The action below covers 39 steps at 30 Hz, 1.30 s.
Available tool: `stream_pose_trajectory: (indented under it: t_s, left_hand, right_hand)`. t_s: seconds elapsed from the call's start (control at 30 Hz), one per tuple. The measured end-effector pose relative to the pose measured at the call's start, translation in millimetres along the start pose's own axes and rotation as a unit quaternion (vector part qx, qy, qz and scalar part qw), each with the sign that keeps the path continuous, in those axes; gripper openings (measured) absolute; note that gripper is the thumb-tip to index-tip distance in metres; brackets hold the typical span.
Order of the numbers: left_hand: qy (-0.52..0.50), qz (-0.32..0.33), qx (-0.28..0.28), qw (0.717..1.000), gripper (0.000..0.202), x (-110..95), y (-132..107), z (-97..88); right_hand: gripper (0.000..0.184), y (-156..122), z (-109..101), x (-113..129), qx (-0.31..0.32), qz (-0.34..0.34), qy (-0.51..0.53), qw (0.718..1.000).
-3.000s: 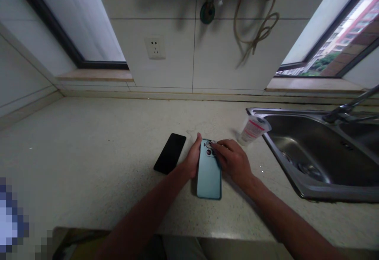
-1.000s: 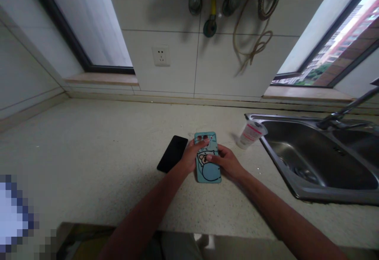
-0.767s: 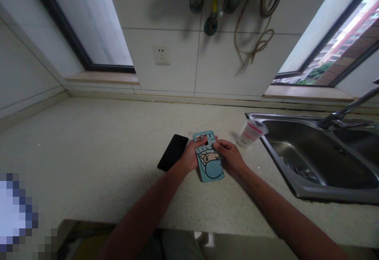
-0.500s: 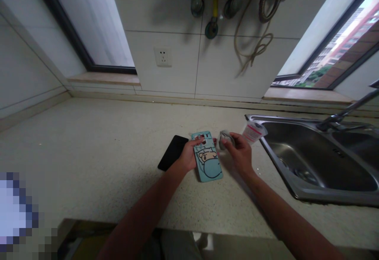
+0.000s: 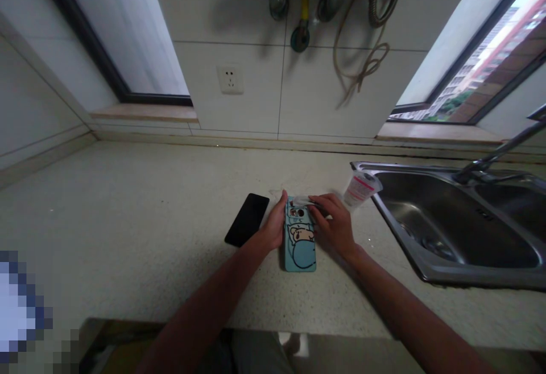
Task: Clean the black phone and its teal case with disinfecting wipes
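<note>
A light-blue phone case [image 5: 301, 249] with a cartoon dog on its back is held just above or on the counter. My left hand [image 5: 274, 227] grips its left edge, thumb pointing up beside the top corner. With my right hand [image 5: 334, 220] I pinch a crumpled pale wipe [image 5: 302, 200], pressed to the case's top end by the camera cut-outs. Its exact material is hard to make out. Left of my left hand, a black phone [image 5: 248, 219] lies flat on the counter, partly covered by the wrist.
Right of my right hand stands a tilted clear plastic cup [image 5: 362, 188] with red print, at the rim of a steel sink [image 5: 420, 266]. A speckled pale counter [image 5: 170, 215] runs along the tiled wall, which carries a socket [image 5: 230, 80] and pipe valves [image 5: 278, 1].
My right hand has brought the wipe left onto the case's top end. The case has turned more upright, and my left thumb has moved from its back to its left edge.
</note>
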State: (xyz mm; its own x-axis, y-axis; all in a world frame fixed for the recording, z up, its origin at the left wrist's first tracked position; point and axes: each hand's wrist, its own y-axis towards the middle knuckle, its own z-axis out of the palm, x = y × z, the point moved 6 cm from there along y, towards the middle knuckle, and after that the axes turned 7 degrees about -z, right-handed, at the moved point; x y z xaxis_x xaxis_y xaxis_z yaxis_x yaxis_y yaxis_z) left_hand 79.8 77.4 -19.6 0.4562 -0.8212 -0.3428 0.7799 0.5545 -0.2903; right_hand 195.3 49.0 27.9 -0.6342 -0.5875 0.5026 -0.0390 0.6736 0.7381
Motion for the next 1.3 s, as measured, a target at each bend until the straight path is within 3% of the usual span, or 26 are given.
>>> stream_pose_trajectory:
  t_s: [0.13, 0.3, 0.57, 0.8, 0.93, 1.03, 1.2, 1.3]
  left_hand:
    - [0.007, -0.015, 0.007, 1.000, 0.065, 5, -1, 1.7]
    - [-0.021, -0.025, -0.022, 0.999, 0.066, 6, 1, -1.0]
    - [-0.016, -0.020, -0.029, 0.999, 0.070, 1, 8, -5.0]
    - [0.023, -0.003, 0.009, 1.000, 0.071, 0, 13, -15.0]
    - [0.038, 0.044, -0.007, 0.998, 0.074, -9, 10, -19.4]
    - [0.053, 0.040, -0.033, 0.997, 0.077, -11, 8, -21.2]
    - [0.041, 0.034, -0.023, 0.998, 0.077, -11, 9, -17.4]
    - [0.035, 0.044, -0.004, 0.998, 0.073, -11, 11, -16.7]
  right_hand:
    - [0.022, -1, 2, 6, 0.022, -0.019, -0.016, 0.999]
    - [0.024, -4, 13, 19, 0.077, -0.078, -0.024, 0.994]
    - [0.025, -8, 20, 33, 0.092, -0.132, -0.027, 0.987]
    - [0.026, -11, 19, 41, 0.088, -0.177, -0.037, 0.980]
    - [0.025, -15, 25, 55, 0.137, -0.246, -0.013, 0.959]
    - [0.025, -20, 29, 63, 0.178, -0.281, 0.012, 0.943]
    - [0.023, -19, 28, 55, 0.211, -0.276, -0.024, 0.937]
    - [0.020, -13, 22, 35, 0.200, -0.214, -0.070, 0.954]
